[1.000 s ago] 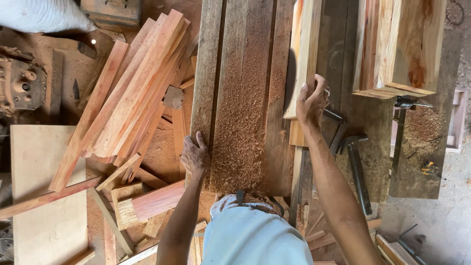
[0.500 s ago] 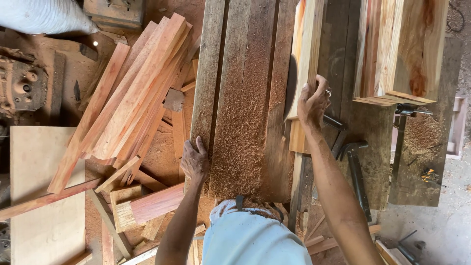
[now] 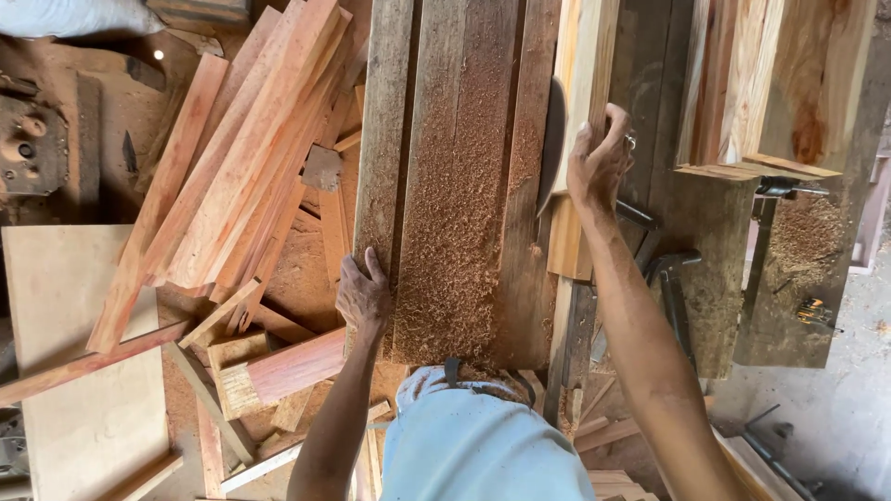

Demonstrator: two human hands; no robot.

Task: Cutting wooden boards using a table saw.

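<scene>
The right hand [image 3: 601, 160], upper centre-right, gripped a pale wooden plank [image 3: 583, 139] by its edge, guiding it along the desk [image 3: 687, 241]. The left hand [image 3: 364, 295], fingers spread flat at centre-left, braced on the sawdust-covered boards [image 3: 455, 186], probably for balance.

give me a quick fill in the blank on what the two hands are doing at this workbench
1. The left hand rests flat on a dark plank at the bench's ____ edge.
2. The right hand grips a pale ____ board.
3. The wide middle plank is covered with ____.
4. Reddish slats lie stacked to the person's ____.

Missing words: left; wooden; sawdust; left
</scene>
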